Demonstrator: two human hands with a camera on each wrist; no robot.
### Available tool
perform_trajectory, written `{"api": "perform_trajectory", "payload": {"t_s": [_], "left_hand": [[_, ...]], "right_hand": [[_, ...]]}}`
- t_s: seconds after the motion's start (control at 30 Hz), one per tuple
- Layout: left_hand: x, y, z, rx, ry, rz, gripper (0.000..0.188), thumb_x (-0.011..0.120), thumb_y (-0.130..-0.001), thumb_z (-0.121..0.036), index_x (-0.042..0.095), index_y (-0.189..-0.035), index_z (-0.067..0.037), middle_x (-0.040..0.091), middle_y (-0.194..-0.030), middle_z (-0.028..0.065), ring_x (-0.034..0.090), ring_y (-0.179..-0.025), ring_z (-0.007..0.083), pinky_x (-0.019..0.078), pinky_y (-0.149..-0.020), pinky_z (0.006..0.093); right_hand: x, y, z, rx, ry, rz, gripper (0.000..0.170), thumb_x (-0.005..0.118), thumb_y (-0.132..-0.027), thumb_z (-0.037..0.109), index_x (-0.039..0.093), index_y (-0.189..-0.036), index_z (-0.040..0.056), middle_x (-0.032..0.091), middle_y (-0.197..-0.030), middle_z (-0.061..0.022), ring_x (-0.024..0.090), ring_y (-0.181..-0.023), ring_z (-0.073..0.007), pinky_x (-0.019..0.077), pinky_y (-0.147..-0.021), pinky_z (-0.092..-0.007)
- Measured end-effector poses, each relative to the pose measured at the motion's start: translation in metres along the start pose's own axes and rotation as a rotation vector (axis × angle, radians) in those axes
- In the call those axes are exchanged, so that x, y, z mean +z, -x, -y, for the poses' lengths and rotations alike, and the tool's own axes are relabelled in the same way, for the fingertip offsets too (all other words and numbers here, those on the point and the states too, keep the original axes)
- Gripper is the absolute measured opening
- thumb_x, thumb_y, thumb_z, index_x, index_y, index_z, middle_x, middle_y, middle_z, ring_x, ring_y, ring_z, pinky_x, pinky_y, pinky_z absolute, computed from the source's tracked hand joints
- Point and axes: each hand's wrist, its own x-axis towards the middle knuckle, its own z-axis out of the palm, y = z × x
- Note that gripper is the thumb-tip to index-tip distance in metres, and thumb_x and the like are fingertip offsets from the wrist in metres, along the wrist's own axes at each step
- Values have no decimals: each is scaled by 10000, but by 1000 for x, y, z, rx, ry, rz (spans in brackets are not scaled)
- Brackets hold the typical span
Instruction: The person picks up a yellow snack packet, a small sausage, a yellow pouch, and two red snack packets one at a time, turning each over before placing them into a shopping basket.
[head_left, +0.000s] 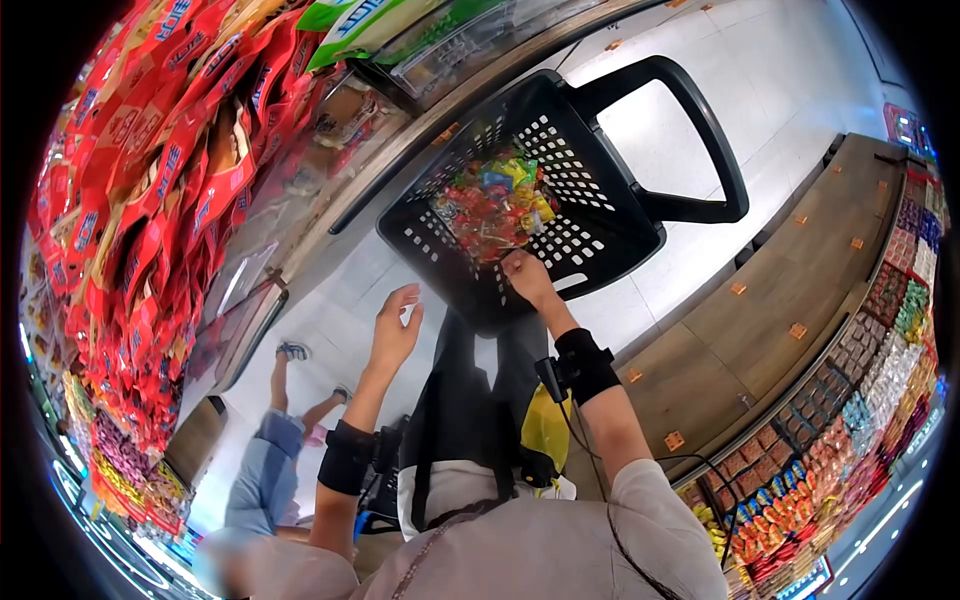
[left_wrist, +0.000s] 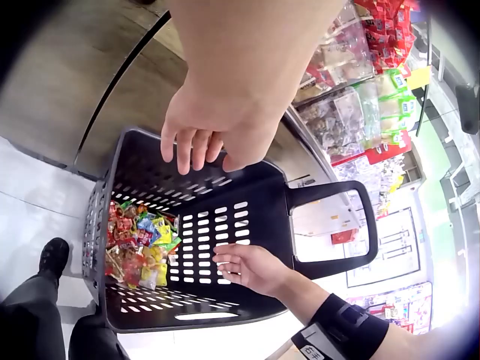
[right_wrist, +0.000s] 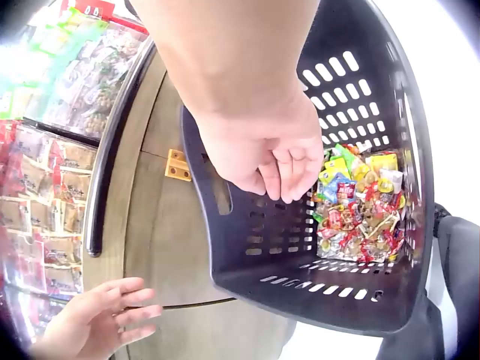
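Wrapped candies in many colours (head_left: 500,205) lie in a heap at the bottom of a black perforated basket (head_left: 600,225). Over the basket's near side hangs the right hand (head_left: 528,277), its fingers loosely bent; the right wrist view shows this hand (right_wrist: 262,154) above the interior, beside the candy heap, with nothing visible in it. Outside the basket, to its left in the head view, the left hand (head_left: 396,325) is held in the air with relaxed, spread fingers. No object shows in the left hand (right_wrist: 101,319) in the right wrist view.
Red snack packets (head_left: 170,190) fill the shelf at the left. A wooden ledge (head_left: 770,290) with candy bins (head_left: 800,470) curves along the right. The basket's handle (head_left: 735,160) stands out at its far side. Another person's legs (head_left: 280,400) are at lower left.
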Motion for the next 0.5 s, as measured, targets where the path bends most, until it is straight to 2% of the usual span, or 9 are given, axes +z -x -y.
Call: {"api": "perform_trajectory", "payload": {"t_s": [0.03,0.07,0.1,0.17,0.2,0.23,0.3,0.4,0.5], "left_hand": [[-3,-6,2,2,-5,3,275,548,-810,-88,517,-1080,-47,588,-1001,116,580,-912,219,453,-778,321],[-3,-11,5,17,6,3,275,546,-810,-84,517,-1081,-44,587,-1000,118,578,-917,220,455,-780,320],[-3,-14,11,34,12,9,276,544,-810,-80,516,-1082,-41,587,-999,119,576,-922,221,456,-782,320],[-3,-22,19,50,3,29,277,541,-811,-73,514,-1084,-35,585,-998,121,573,-930,223,458,-785,320],[-1,-26,22,48,-5,38,277,539,-811,-70,514,-1084,-32,585,-998,121,571,-934,224,459,-787,320],[1,-31,25,45,-10,43,277,538,-812,-67,514,-1085,-30,585,-999,121,570,-937,225,460,-789,320],[3,-39,31,46,-30,60,278,531,-815,-56,512,-1091,-35,580,-1014,117,564,-950,216,454,-802,316],[9,-53,41,43,-26,59,279,521,-819,-43,509,-1097,-35,574,-1039,110,558,-964,203,441,-820,309],[12,-68,48,57,2,61,282,514,-823,-31,502,-1104,-24,569,-1063,106,551,-980,192,429,-836,302]], "right_hand": [[1,-8,0,16,6,-2,108,550,-759,95,604,-791,7,606,-751,-140,603,-717,-264,465,-650,-322],[1,-15,-3,-69,7,67,196,483,-791,211,600,-834,59,597,-852,-180,558,-839,-359,456,-718,-416],[10,-25,-10,-126,90,0,212,479,-786,212,597,-823,40,598,-855,-178,566,-829,-354,464,-716,-414],[16,-53,-22,-324,214,60,170,468,-765,119,579,-728,-4,582,-738,-196,563,-743,-363,458,-651,-385],[23,-64,-16,-32,184,23,204,460,-769,163,590,-760,6,587,-769,-202,563,-778,-375,454,-674,-412],[26,-77,-21,-107,274,7,242,456,-779,207,583,-837,10,587,-795,-212,559,-799,-382,449,-686,-425],[40,-118,-42,-56,303,67,273,468,-783,207,571,-949,17,595,-869,-218,568,-847,-371,456,-707,-421],[34,-139,-22,334,248,96,329,509,-767,228,556,-1024,27,584,-983,-214,564,-925,-347,457,-752,-410],[49,-168,-44,389,186,37,364,557,-738,250,562,-1035,40,563,-1065,-194,548,-988,-328,448,-799,-394]]}}
